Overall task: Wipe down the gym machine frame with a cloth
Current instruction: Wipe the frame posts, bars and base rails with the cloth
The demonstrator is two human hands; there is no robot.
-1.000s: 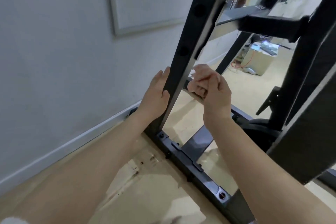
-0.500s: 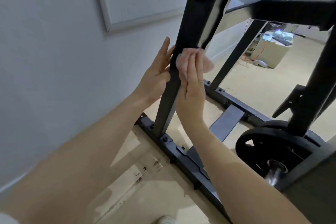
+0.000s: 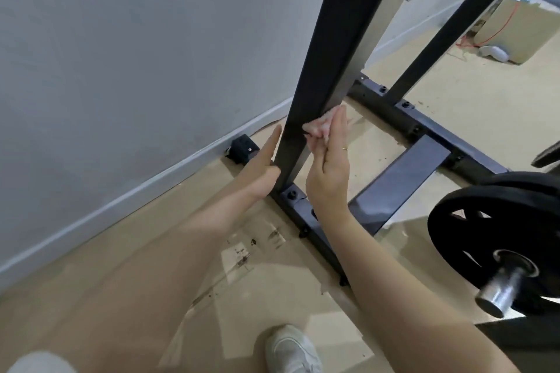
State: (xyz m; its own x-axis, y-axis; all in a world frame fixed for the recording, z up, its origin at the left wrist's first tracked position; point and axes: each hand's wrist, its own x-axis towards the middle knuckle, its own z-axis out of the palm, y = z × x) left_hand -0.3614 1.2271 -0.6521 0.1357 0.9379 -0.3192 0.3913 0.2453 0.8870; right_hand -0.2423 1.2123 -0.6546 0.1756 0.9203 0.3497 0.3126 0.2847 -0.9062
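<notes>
Black steel upright of the gym frame, flanked low near its bolted base. Left hand flat against its left face, fingers straight. Right hand pressing a pale pink cloth to its right edge, fingers extended over the wad.

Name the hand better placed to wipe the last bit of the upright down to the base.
Right. The right hand already presses the pink cloth against the black upright, just above its base; the left hand lies bare and flat on the opposite side.
</notes>
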